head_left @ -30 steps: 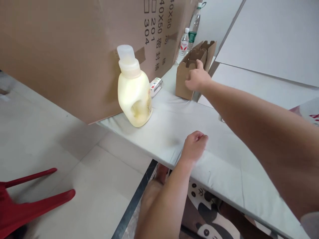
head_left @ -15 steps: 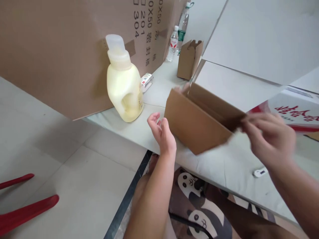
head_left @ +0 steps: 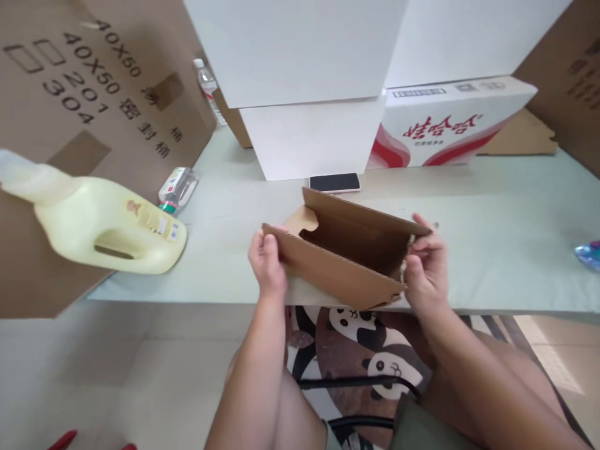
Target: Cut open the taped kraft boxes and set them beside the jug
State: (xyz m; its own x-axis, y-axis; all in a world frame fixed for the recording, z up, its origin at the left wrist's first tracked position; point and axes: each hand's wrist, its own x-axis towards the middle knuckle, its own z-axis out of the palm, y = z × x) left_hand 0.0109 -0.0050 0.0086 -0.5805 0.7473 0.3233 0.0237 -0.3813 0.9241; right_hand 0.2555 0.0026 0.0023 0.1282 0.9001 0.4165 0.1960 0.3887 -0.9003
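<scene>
A brown cardboard box (head_left: pixel 337 265), its top side open toward me, is held tilted over the near edge of the table. My left hand (head_left: pixel 269 262) grips its left end, the thumb on the near panel. At the right end my right hand (head_left: pixel 427 270) pinches the ragged edge of the side, with some fingers hidden behind the cardboard. A flap (head_left: pixel 302 220) with a cut notch stands at the box's left inner side. Behind the box, a phone (head_left: pixel 334 182) with a dark screen lies on the table.
Left on the table (head_left: pixel 220 250) stand a large yellow detergent jug (head_left: pixel 135 250) and a small clear bottle (head_left: pixel 179 187). White boxes (head_left: pixel 312 137) and a red-printed white carton (head_left: pixel 440 128) line the back. A blue packet (head_left: pixel 589 255) lies far right. Large cartons (head_left: pixel 94 144) flank the table.
My left hand has moved from beside the box to gripping its left end. The box has come round in front of me, and the view has turned right.
</scene>
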